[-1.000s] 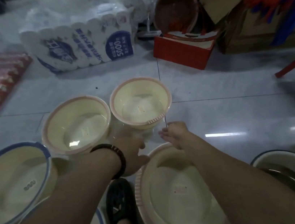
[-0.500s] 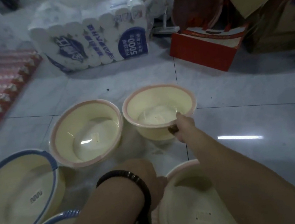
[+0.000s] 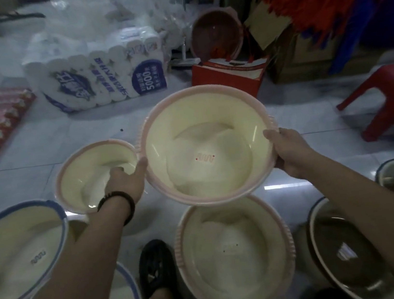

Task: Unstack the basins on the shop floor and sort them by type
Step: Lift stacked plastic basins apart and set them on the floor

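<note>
Progress: we judge the sort about halfway. On the floor [image 3: 313, 117], pink-rimmed basins stand singly in the middle, a blue basin [image 3: 15, 253] is at the left edge and a grey basin [image 3: 346, 262] at the right edge.
In hand: the held basin [image 3: 206, 148] is raised off the floor and tilted towards us, just beside the small basin [image 3: 88, 174] and above the near basin [image 3: 234, 258]. We cannot tell whether it touches either.
Grip: our left hand [image 3: 129, 181] clasps the left rim with the thumb inside. Our right hand [image 3: 290, 154] clasps the right rim the same way.
Left to do: this one has yet to be set down among the pink ones. We cannot tell whether the near basin hides more nested under it.
Materials: we judge them thin moulded plastic, light and a little springy.
Textures: glossy cream insides that catch the light, and a ribbed pink rim band.
Shapes: round, deep, sloping walls, flat bottom with a small printed mark, rolled lip.
</note>
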Available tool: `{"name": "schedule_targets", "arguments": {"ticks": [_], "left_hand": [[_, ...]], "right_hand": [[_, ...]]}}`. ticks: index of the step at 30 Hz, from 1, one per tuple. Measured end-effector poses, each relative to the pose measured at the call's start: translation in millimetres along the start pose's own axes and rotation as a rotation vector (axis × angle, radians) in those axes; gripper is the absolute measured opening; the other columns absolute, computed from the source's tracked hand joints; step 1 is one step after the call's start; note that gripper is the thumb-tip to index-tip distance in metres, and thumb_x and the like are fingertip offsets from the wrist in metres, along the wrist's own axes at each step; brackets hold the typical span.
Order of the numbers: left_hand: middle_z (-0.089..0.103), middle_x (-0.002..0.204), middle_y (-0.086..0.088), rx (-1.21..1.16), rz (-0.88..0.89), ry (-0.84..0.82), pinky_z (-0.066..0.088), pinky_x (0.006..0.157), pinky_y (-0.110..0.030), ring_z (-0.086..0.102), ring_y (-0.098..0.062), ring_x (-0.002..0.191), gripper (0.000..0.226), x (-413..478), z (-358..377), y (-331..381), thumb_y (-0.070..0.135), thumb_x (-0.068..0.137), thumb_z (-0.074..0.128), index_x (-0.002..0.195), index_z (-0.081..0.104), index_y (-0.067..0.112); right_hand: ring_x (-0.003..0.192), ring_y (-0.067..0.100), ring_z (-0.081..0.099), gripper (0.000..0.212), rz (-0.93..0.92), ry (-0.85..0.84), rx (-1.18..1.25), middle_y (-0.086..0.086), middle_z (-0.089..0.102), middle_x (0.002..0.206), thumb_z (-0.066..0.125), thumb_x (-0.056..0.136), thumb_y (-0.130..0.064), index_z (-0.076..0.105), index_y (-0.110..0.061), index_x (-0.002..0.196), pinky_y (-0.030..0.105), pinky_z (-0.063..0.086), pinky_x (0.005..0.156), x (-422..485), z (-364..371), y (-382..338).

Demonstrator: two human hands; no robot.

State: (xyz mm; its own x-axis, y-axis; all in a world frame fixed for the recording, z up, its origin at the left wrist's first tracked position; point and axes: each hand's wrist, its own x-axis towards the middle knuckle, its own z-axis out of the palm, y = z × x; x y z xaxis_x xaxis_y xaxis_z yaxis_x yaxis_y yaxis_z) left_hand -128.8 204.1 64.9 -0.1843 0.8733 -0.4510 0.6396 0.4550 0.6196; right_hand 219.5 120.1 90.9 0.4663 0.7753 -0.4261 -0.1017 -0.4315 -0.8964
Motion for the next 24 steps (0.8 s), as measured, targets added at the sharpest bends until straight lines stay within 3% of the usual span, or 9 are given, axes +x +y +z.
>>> {"name": "schedule_targets", "arguments": {"ticks": [3, 5, 8, 11, 14, 18, 22, 24], "left_hand": [[0.066, 0.118, -0.007, -0.158, 0.123, -0.109, 0.063, 0.08, -0.056, 0.069, -0.035, 0.1, 0.063, -44, 14, 5, 0.064, 0.091, 0.061, 0.133, 0.051, 0.019], [0.069, 0.108, -0.012, -0.214, 0.081, -0.201, 0.064, 0.074, -0.055, 0.072, -0.036, 0.092, 0.034, -59, 25, -5, 0.044, 0.099, 0.062, 0.119, 0.057, 0.016], [0.073, 0.105, -0.016, -0.254, -0.034, -0.242, 0.064, 0.077, -0.055, 0.073, -0.039, 0.091, 0.033, -76, 47, -41, 0.042, 0.099, 0.06, 0.114, 0.065, 0.013], [0.072, 0.105, -0.01, -0.216, -0.105, -0.146, 0.059, 0.092, -0.053, 0.068, -0.035, 0.098, 0.021, -93, 85, -83, 0.037, 0.095, 0.061, 0.103, 0.066, 0.018], [0.074, 0.101, -0.011, -0.154, -0.139, -0.068, 0.058, 0.092, -0.047, 0.067, -0.033, 0.093, 0.022, -97, 124, -124, 0.04, 0.081, 0.062, 0.087, 0.066, 0.019], [0.071, 0.097, -0.009, -0.023, -0.123, -0.1, 0.053, 0.09, -0.041, 0.065, -0.034, 0.096, 0.021, -113, 148, -154, 0.036, 0.096, 0.065, 0.097, 0.069, 0.015], [0.071, 0.095, -0.004, 0.025, -0.08, -0.095, 0.051, 0.09, -0.038, 0.065, -0.03, 0.098, 0.017, -114, 158, -171, 0.033, 0.097, 0.067, 0.102, 0.069, 0.017], [0.071, 0.099, -0.005, 0.056, -0.084, -0.092, 0.045, 0.085, -0.033, 0.065, -0.03, 0.104, 0.015, -110, 162, -173, 0.029, 0.098, 0.067, 0.108, 0.069, 0.019]], "right_hand": [[0.09, 0.032, 0.073, 0.022, 0.035, -0.056, -0.013, 0.014, 0.074, 0.104, 0.053, 0.109, -0.022, 0.067, -0.009, 0.121, 0.04, 0.063, 0.064, -30, -35, 25], [0.088, 0.033, 0.071, 0.026, 0.09, -0.083, -0.039, 0.017, 0.071, 0.103, 0.054, 0.107, -0.021, 0.064, -0.008, 0.127, 0.039, 0.062, 0.064, -38, -54, 49], [0.092, 0.036, 0.07, 0.023, 0.157, -0.036, -0.096, 0.019, 0.07, 0.106, 0.056, 0.105, -0.021, 0.065, -0.008, 0.123, 0.04, 0.062, 0.064, -43, -70, 96], [0.098, 0.041, 0.074, 0.012, 0.19, 0.077, -0.053, 0.019, 0.077, 0.103, 0.066, 0.1, -0.019, 0.074, -0.011, 0.102, 0.054, 0.064, 0.082, -40, -71, 148], [0.098, 0.037, 0.075, 0.019, 0.193, 0.13, -0.073, 0.013, 0.079, 0.096, 0.068, 0.091, -0.006, 0.078, -0.006, 0.107, 0.048, 0.062, 0.083, -37, -68, 190], [0.099, 0.038, 0.073, 0.023, 0.11, 0.154, -0.294, 0.011, 0.078, 0.089, 0.064, 0.085, 0.002, 0.077, -0.016, 0.091, 0.036, 0.053, 0.075, -43, -72, 217], [0.094, 0.03, 0.071, 0.024, 0.075, 0.129, -0.483, 0.004, 0.076, 0.091, 0.069, 0.089, -0.008, 0.079, -0.011, 0.11, 0.035, 0.054, 0.081, -43, -75, 237], [0.093, 0.029, 0.07, 0.02, 0.079, 0.123, -0.595, 0.003, 0.073, 0.09, 0.07, 0.088, -0.011, 0.078, -0.018, 0.106, 0.035, 0.054, 0.082, -42, -73, 245]]}}
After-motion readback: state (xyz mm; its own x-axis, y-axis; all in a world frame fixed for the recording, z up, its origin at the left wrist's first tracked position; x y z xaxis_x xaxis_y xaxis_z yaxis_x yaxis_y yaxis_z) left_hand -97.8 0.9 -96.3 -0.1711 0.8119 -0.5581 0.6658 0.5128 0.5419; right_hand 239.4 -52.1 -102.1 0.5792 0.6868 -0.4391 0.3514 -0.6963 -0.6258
